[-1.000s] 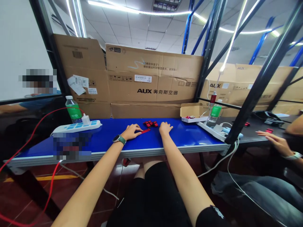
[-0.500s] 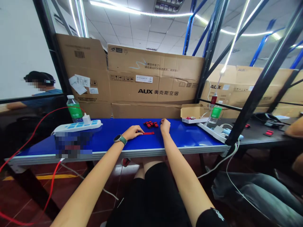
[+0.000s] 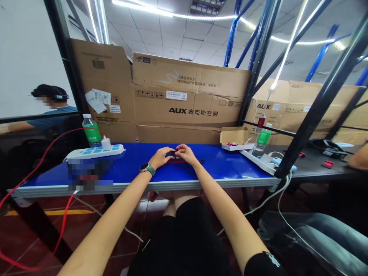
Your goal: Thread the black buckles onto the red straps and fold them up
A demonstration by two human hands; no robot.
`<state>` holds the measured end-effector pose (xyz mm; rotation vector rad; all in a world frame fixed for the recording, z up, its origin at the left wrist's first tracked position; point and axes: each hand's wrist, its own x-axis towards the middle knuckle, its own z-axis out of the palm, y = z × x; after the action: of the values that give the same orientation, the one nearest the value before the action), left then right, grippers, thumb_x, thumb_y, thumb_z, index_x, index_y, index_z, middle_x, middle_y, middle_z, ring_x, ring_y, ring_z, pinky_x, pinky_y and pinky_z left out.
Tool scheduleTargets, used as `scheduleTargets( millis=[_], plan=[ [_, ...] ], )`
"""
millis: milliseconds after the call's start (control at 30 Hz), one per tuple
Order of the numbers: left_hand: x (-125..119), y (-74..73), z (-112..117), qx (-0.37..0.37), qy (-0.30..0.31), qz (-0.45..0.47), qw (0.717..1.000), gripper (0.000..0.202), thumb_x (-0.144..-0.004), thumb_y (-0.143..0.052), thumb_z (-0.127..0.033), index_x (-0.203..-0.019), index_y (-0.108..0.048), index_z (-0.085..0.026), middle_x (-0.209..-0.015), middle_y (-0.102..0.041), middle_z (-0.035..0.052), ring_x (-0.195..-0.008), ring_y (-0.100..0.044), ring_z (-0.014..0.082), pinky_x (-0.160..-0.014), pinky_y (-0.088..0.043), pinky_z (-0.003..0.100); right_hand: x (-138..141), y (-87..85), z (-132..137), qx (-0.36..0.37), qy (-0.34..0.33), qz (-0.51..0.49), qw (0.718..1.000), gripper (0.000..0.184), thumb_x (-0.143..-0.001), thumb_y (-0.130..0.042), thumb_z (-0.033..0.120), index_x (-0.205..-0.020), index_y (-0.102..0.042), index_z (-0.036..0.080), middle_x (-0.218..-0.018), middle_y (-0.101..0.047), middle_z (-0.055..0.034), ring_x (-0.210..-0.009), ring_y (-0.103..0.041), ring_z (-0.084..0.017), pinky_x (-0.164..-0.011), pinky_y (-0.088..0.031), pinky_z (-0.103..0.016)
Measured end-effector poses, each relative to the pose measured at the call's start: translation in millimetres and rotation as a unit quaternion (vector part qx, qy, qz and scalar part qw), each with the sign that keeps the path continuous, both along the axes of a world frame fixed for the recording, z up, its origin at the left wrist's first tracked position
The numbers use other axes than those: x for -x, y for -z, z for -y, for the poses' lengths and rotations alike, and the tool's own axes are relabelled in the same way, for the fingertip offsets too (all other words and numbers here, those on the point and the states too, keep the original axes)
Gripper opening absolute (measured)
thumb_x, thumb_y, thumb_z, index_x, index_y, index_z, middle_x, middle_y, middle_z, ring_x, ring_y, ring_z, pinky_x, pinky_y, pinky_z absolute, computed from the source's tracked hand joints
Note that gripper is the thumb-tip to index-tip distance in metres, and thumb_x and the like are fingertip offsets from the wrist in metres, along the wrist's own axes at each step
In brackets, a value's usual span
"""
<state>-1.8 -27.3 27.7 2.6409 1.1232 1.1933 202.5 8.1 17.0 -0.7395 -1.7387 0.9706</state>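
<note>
My left hand, with a watch on its wrist, is over the blue tabletop, fingers and thumb curled toward the right hand. My right hand pinches close against those fingertips. A small dark and red piece shows between the two hands, too small and covered to name. Below them a flat red strip lies on the table, partly hidden by the fingers. To the right of my right hand lies a small black piece. The red and black bundles seen earlier behind the strip are now hidden by my right hand.
A white power strip and a green-labelled bottle stand at the left. An open small carton with red items sits at the back right, near another bottle. Cardboard walls the back. Other people sit on both sides.
My right hand has moved left from beside the red and black bundles to meet my left hand over the red strip. A small black piece now shows on the table at the right.
</note>
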Motion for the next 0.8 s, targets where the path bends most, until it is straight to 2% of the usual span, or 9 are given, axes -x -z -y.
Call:
scheduleTargets(
  millis=[100, 200, 267, 367, 433, 500, 600, 667, 800],
  plan=[
    [3.8, -0.7, -0.9, 0.003, -0.106, 0.041, 0.994, 0.033, -0.091, -0.063, -0.03, -0.123, -0.067, -0.021, -0.118, -0.07, 0.0093, -0.102, -0.066, 0.0239, -0.099, -0.05, 0.037, 1.3, 0.6, 4.2, -0.116, 0.037, 0.113, 0.986, 0.03, -0.083, -0.074, 0.036, -0.106, -0.064, 0.021, -0.098, -0.071, -0.0043, -0.096, -0.067, -0.019, -0.092, -0.053, -0.037],
    [11.5, -0.1, -2.6, -0.009, -0.256, 0.093, 0.962, 0.035, -0.09, -0.062, -0.029, -0.123, -0.067, -0.019, -0.118, -0.068, 0.0111, -0.102, -0.064, 0.0252, -0.097, -0.049, 0.037, 2.2, -0.3, 8.7, -0.204, 0.007, 0.289, 0.935, 0.021, -0.082, -0.078, 0.03, -0.1, -0.073, 0.02, -0.105, -0.07, -0.0068, -0.106, -0.061, -0.022, -0.103, -0.044, -0.039],
    [16.5, 1.4, -3.8, -0.019, -0.339, 0.105, 0.935, 0.033, -0.089, -0.063, -0.031, -0.12, -0.068, -0.019, -0.119, -0.066, 0.0123, -0.107, -0.062, 0.0281, -0.097, -0.047, 0.039, -0.1, -1.2, 11.0, -0.219, 0.018, 0.363, 0.905, 0.015, -0.083, -0.075, 0.025, -0.098, -0.076, 0.022, -0.106, -0.069, -0.0068, -0.108, -0.059, -0.023, -0.104, -0.041, -0.041],
    [20.2, 3.9, -5.2, -0.009, -0.406, 0.097, 0.909, 0.032, -0.088, -0.063, -0.037, -0.113, -0.071, -0.019, -0.117, -0.065, 0.014, -0.108, -0.06, 0.0323, -0.095, -0.047, 0.043, -8.4, -2.5, 13.7, -0.204, 0.126, 0.41, 0.88, 0.013, -0.083, -0.071, 0.021, -0.094, -0.077, 0.024, -0.11, -0.068, -0.0071, -0.115, -0.053, -0.028, -0.103, -0.038, -0.047],
    [19.8, 5.3, -6.0, 0.008, -0.409, 0.086, 0.908, 0.031, -0.089, -0.062, -0.039, -0.111, -0.072, -0.02, -0.116, -0.065, 0.0144, -0.106, -0.061, 0.0329, -0.092, -0.047, 0.043, -13.0, -3.3, 15.5, -0.194, 0.208, 0.403, 0.87, 0.015, -0.083, -0.067, 0.018, -0.093, -0.076, 0.024, -0.113, -0.067, -0.008, -0.117, -0.049, -0.031, -0.102, -0.037, -0.051],
    [18.2, 6.2, -6.9, 0.02, -0.392, 0.077, 0.917, 0.031, -0.088, -0.062, -0.039, -0.111, -0.073, -0.02, -0.117, -0.064, 0.014, -0.107, -0.061, 0.032, -0.093, -0.047, 0.042, -13.2, -3.5, 16.9, -0.205, 0.222, 0.377, 0.875, 0.02, -0.085, -0.063, 0.017, -0.099, -0.075, 0.025, -0.115, -0.066, -0.0077, -0.118, -0.048, -0.03, -0.102, -0.037, -0.05],
    [16.5, 7.8, -9.1, 0.03, -0.359, 0.073, 0.93, 0.032, -0.089, -0.062, -0.037, -0.114, -0.072, -0.02, -0.118, -0.065, 0.013, -0.109, -0.062, 0.0297, -0.095, -0.048, 0.039, -5.4, -2.0, 16.2, -0.243, 0.089, 0.363, 0.895, 0.021, -0.088, -0.069, 0.024, -0.108, -0.074, 0.027, -0.113, -0.067, -0.0056, -0.115, -0.052, -0.026, -0.104, -0.037, -0.044],
    [16.7, 9.6, -11.7, 0.035, -0.342, 0.078, 0.936, 0.031, -0.09, -0.061, -0.036, -0.113, -0.071, -0.019, -0.118, -0.065, 0.0127, -0.11, -0.063, 0.0282, -0.097, -0.048, 0.038, 1.3, 0.0, 13.6, -0.255, 0.0, 0.359, 0.898, 0.021, -0.084, -0.077, 0.031, -0.105, -0.075, 0.025, -0.108, -0.068, -0.005, -0.108, -0.056, -0.023, -0.102, -0.038, -0.039],
    [18.6, 13.9, -19.6, 0.04, -0.309, 0.094, 0.946, 0.026, -0.089, -0.061, -0.033, -0.109, -0.069, -0.018, -0.115, -0.067, 0.0121, -0.109, -0.064, 0.0262, -0.097, -0.049, 0.038, 6.8, 4.8, 6.4, -0.242, -0.008, 0.343, 0.907, 0.02, -0.078, -0.084, 0.031, -0.091, -0.072, 0.02, -0.096, -0.068, -0.004, -0.095, -0.061, -0.019, -0.093, -0.042, -0.031]
  ],
)
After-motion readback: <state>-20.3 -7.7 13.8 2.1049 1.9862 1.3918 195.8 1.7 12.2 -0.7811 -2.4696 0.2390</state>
